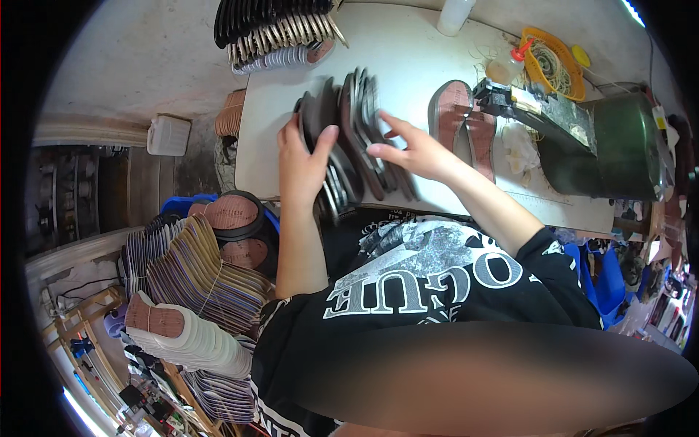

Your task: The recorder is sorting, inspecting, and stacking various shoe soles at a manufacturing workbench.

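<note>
Near the front edge of the white table [400,54], left of its middle, stands a row of dark brown and black curved shoe soles [351,138], blurred, its lower end overlapping the edge in view. The left hand [302,164] lies along its left side, thumb apart from the fingers, whose tips are partly hidden. The right hand [422,149] meets its right side, thumb and fingers spread; whether either hand pinches soles or only presses inward, I cannot tell. Toward the right edge lies a pair of pinkish-brown soles with dark rims [450,109], partly covered by a black-and-grey machine arm [546,116]. At the far left corner, a bundle of glossy black and tan soles [273,29] is cut off by the picture's top, as is a whitish plastic bottle [455,16] at the far edge.
</note>
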`<action>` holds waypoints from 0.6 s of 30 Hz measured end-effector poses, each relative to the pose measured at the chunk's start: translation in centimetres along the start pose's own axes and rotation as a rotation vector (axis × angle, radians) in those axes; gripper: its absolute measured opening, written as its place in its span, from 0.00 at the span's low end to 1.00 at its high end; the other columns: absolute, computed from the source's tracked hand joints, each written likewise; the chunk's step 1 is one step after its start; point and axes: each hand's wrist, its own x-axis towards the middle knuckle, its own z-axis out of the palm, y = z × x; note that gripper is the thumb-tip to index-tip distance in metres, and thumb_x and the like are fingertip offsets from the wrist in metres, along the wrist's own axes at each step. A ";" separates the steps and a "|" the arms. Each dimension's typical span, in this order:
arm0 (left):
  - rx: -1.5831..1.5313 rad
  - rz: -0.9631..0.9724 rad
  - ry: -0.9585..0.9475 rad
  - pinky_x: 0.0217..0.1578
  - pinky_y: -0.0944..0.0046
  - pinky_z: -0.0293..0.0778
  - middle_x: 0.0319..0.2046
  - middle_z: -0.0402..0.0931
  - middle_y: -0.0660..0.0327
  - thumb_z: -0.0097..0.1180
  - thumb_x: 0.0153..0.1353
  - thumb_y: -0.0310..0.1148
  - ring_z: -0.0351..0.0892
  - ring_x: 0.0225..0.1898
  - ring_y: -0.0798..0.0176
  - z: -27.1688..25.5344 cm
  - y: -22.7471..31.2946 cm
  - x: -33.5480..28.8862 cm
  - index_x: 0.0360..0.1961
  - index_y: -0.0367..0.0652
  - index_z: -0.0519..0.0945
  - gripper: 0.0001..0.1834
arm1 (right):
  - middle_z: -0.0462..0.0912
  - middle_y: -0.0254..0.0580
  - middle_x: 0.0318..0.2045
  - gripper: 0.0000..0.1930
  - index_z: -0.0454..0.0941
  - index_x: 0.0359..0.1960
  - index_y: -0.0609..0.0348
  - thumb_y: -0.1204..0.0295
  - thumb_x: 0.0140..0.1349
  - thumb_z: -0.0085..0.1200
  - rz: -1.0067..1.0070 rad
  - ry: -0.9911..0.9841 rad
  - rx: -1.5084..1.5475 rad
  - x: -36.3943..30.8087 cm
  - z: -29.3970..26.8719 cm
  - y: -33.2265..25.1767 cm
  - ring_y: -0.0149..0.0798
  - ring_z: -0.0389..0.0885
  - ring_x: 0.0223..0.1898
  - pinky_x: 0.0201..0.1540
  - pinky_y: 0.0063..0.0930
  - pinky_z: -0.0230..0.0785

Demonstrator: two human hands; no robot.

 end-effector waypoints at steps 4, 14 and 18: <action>0.085 -0.004 0.049 0.61 0.47 0.57 0.60 0.57 0.37 0.60 0.53 0.60 0.58 0.62 0.36 2.0 -0.3 0.8 0.64 0.30 0.57 0.50 | 0.75 0.62 0.51 0.36 0.64 0.59 0.71 0.54 0.58 0.59 -0.116 0.209 -0.231 1.5 2.4 3.5 0.49 0.74 0.55 0.59 0.35 0.63; -0.068 -0.031 0.004 0.58 0.53 0.65 0.59 0.62 0.36 0.72 0.43 0.47 0.67 0.58 0.39 0.9 -0.5 2.8 0.61 0.27 0.61 0.51 | 0.65 0.74 0.56 0.55 0.48 0.62 0.85 0.42 0.52 0.59 -0.003 0.066 -0.297 1.6 3.4 1.6 0.63 0.65 0.59 0.61 0.42 0.61; 0.097 -0.048 0.021 0.60 0.50 0.62 0.60 0.58 0.34 0.74 0.34 0.56 0.62 0.61 0.37 0.5 -0.3 3.0 0.65 0.29 0.53 0.65 | 0.66 0.76 0.54 0.54 0.48 0.61 0.86 0.45 0.52 0.60 -0.010 0.105 -0.260 1.2 4.1 1.1 0.65 0.67 0.56 0.61 0.42 0.61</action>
